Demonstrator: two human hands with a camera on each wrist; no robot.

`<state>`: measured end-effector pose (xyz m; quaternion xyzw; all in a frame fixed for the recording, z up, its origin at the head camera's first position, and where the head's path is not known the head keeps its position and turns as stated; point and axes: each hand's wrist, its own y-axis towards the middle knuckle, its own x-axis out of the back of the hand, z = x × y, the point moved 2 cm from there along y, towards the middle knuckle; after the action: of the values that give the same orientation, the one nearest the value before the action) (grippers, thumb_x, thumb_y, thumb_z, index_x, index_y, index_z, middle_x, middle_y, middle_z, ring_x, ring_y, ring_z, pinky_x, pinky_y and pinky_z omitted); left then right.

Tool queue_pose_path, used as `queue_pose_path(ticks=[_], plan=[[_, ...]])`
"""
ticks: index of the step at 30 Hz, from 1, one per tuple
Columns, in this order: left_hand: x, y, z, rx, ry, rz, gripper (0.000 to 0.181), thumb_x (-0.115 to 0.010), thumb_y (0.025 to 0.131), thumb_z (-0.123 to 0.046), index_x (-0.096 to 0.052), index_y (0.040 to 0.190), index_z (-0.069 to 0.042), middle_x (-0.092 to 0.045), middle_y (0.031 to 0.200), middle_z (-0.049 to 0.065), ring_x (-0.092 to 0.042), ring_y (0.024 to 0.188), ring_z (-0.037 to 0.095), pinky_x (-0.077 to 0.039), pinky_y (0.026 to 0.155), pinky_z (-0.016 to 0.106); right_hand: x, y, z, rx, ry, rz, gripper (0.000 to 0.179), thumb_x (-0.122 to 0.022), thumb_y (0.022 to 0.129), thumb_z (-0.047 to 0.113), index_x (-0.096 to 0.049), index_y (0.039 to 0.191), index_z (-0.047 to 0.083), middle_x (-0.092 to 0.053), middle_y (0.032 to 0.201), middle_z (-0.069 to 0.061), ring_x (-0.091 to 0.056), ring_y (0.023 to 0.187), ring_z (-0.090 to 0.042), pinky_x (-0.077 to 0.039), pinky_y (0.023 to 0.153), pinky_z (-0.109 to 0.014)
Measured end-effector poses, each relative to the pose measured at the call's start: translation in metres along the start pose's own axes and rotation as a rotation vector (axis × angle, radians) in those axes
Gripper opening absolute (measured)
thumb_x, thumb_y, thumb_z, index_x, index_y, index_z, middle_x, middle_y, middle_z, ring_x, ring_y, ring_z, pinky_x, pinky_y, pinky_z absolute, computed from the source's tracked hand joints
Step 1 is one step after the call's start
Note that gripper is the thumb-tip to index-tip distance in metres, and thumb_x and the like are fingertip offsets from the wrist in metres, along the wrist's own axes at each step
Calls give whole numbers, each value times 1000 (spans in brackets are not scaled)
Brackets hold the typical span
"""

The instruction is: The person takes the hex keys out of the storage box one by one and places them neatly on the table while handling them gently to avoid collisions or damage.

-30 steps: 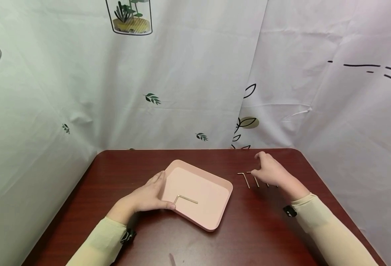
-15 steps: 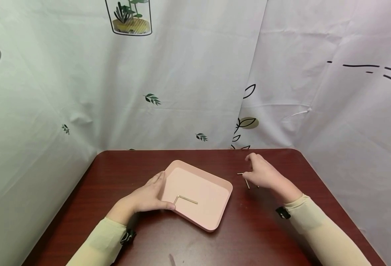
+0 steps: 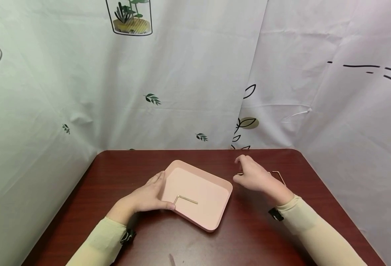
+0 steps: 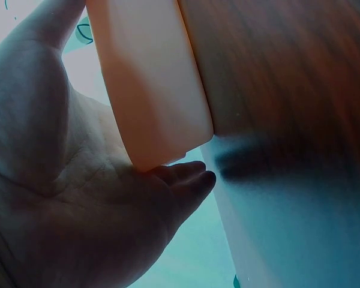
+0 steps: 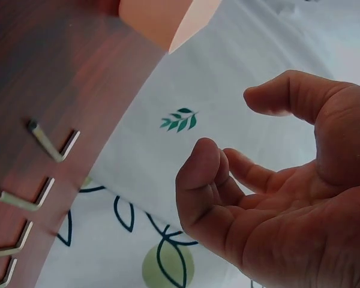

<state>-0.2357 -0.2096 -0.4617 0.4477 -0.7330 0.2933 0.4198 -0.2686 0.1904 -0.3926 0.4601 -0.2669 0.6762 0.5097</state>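
Note:
A pink tray point(image 3: 202, 181) lies angled on the table with an L-shaped hex key point(image 3: 187, 199) near its front left side. My left hand point(image 3: 142, 197) rests against the tray's left corner, thumb at the near rim and extended fingers along the other side. In the left wrist view, the palm faces the tray's outer wall point(image 4: 162, 78). My right hand point(image 3: 255, 179) hovers right of the tray, over a row of hex keys point(image 3: 279, 176) that it partly hides. Its fingers are loosely bent and hold nothing. Several hex keys point(image 5: 45, 144) show in the right wrist view.
The dark red wooden table point(image 3: 248, 236) ends at a rounded back edge. White printed curtains point(image 3: 182, 74) hang behind it and at both sides. A small camera point(image 3: 128, 236) is strapped at the left wrist, another point(image 3: 276, 214) at the right.
My right hand has moved left over the row of hex keys toward the tray, uncovering a key on the right. My left hand, the tray and the key inside have not moved.

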Motion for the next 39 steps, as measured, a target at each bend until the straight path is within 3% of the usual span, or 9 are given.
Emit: queue_pose_path(ticks=[10,23,39], plan=[[1,-1,-3,3,-25,10,146,-89,82,-73,-13,171,15,-16,180,34,-19,167,51,-30,129,66,-8,-2,21,61,19,21,49,-78,88,12,-61,132,0,-59,109,-13,-55,87,-20,-50,77,-40],[0,-1,-3,3,-24,10,147,-88,81,-75,-13,172,13,-16,181,32,-19,167,50,-30,129,65,-21,-2,46,123,47,55,47,-72,85,10,-62,130,3,-58,107,-9,-54,84,-17,-48,72,-37],[0,-3,-2,-1,-27,-1,147,-88,81,-75,-14,171,14,-17,180,32,-19,167,50,-32,128,65,-41,0,67,180,59,70,46,-75,84,10,-63,128,1,-61,109,-11,-60,94,-22,-52,80,-40]])
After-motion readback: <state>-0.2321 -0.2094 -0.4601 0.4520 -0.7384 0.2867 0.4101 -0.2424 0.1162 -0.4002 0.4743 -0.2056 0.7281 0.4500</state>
